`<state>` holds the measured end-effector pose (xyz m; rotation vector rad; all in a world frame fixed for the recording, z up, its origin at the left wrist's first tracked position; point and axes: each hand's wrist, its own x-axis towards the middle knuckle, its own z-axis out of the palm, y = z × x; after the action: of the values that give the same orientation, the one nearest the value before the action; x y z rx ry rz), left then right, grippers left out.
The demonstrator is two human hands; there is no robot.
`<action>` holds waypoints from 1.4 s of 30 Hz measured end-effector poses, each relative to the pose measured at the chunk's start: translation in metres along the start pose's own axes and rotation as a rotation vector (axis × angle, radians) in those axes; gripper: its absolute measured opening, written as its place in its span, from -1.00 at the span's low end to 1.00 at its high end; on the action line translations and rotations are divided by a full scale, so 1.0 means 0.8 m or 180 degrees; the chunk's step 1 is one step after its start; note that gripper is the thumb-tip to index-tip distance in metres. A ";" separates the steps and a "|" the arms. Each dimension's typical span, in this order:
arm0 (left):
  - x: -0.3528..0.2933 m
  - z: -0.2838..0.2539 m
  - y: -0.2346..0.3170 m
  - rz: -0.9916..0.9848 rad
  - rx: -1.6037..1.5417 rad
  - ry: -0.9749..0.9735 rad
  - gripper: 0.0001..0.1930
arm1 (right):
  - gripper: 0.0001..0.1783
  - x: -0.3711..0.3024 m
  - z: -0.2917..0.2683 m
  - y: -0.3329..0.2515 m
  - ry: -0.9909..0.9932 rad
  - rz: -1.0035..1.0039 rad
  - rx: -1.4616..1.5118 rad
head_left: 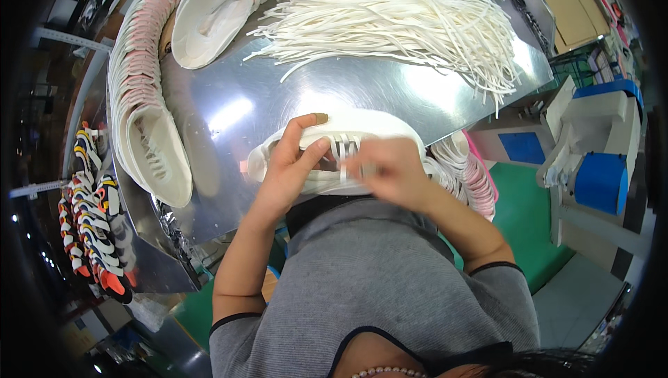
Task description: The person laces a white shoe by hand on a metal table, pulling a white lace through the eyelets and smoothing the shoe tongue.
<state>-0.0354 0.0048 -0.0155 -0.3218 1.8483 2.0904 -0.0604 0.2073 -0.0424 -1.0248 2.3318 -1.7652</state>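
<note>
A white shoe upper (386, 124) lies on its side at the table's near edge, close to my body, its opening toward the left. Closed on its collar is my left hand (287, 166), thumb by the eyelet rows and index finger over the far side, with a tan wrap on that fingertip. White shoelace (343, 171) crosses the throat in several short bars. My right hand (398, 173) is over the lacing at the toe side, its fingers bent and smeared by motion; whether they grip the lace cannot be made out.
Loose white laces (396, 23) lie in a heap at the back of the metal table (209, 155). Nested white-and-pink uppers (139, 72) curve along the left, with another row (209, 23) beside them. More uppers (473, 176) hang at the right. Colourful shoes (94, 218) stand far left.
</note>
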 end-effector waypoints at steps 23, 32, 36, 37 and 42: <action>-0.045 0.002 -0.014 0.1434 0.3037 0.0519 -0.69 | -0.88 -0.015 0.037 -0.013 0.0435 0.1990 0.0857; -0.036 0.007 -0.013 0.1127 0.2894 0.0694 -0.75 | -0.84 -0.002 0.045 -0.005 0.0463 0.1613 0.0625; -0.034 0.011 -0.015 0.1274 0.2907 0.0844 -0.76 | -0.77 -0.014 0.037 -0.014 0.0655 0.1208 0.0643; -0.033 0.012 -0.015 0.1130 0.2975 0.0902 -0.75 | -0.77 -0.019 0.030 -0.019 0.0665 0.1217 0.0640; -0.029 0.013 -0.021 0.1604 0.3031 0.1047 -0.77 | -0.83 -0.032 0.013 -0.033 0.0066 0.1575 0.0284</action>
<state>-0.0068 0.0148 -0.0203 0.0658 3.1013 1.1624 -0.0240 0.2082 -0.0321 -0.3679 2.2329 -1.6592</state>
